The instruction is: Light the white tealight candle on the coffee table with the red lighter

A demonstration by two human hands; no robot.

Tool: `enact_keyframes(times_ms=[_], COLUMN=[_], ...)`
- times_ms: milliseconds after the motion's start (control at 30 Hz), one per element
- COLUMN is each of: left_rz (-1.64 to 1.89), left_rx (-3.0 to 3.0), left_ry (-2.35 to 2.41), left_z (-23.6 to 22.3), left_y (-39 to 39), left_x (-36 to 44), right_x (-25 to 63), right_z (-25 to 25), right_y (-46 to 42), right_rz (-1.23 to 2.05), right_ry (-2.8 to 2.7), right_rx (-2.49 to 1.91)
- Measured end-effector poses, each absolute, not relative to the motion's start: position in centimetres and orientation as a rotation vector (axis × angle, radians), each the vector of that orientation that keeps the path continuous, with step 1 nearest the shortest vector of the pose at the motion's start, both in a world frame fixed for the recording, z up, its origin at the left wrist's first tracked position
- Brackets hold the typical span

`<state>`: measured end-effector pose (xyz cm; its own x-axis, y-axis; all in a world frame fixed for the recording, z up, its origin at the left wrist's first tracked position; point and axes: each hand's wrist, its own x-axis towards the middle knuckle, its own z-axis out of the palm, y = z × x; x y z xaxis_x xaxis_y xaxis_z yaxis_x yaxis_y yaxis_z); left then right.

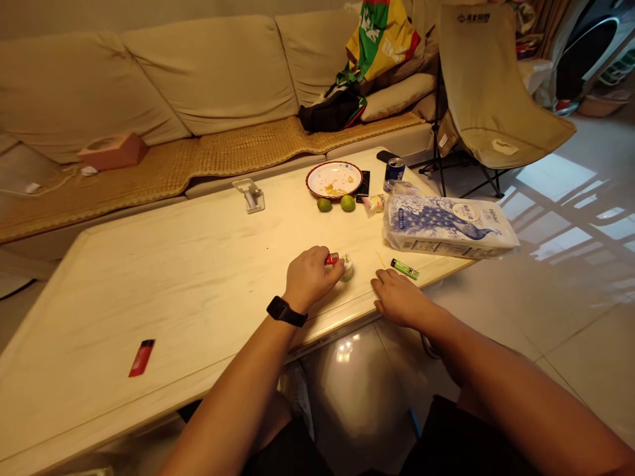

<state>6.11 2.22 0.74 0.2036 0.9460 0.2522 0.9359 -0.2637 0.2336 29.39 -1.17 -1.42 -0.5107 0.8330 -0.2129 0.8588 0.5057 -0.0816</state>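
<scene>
My left hand (313,274), with a black watch on its wrist, is closed around a red lighter (331,258), its end showing past the fingers. Right beside the lighter stands a small whitish-green candle (347,269) with a short wick-like tip; I cannot make out a flame. My right hand (399,295) rests on the table's front edge, fingers laid out and holding nothing. Just beyond those fingers lie a green lighter (405,268) and a thin yellow stick (380,258). Another red lighter (141,358) lies at the table's left.
On the pale table (198,264) are a tissue pack (446,225), a plate (333,170) with scraps, two green limes (348,203), a can (395,169) and a white holder (251,196). A sofa (213,73) stands behind, a folding chair (496,92) at right.
</scene>
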Motion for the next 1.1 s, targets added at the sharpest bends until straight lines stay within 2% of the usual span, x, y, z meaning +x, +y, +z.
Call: enact_keyframes(times_ms=[1100], left_rz=[0.426], left_rx=[2.493], left_ry=[1.906], left_z=[1.4], left_y=[2.4], left_x=[7.4], right_x=[29.2], right_z=[-1.2], right_y=[-1.2], right_rz=[-0.255], right_ry=[2.580], right_rx=[1.465])
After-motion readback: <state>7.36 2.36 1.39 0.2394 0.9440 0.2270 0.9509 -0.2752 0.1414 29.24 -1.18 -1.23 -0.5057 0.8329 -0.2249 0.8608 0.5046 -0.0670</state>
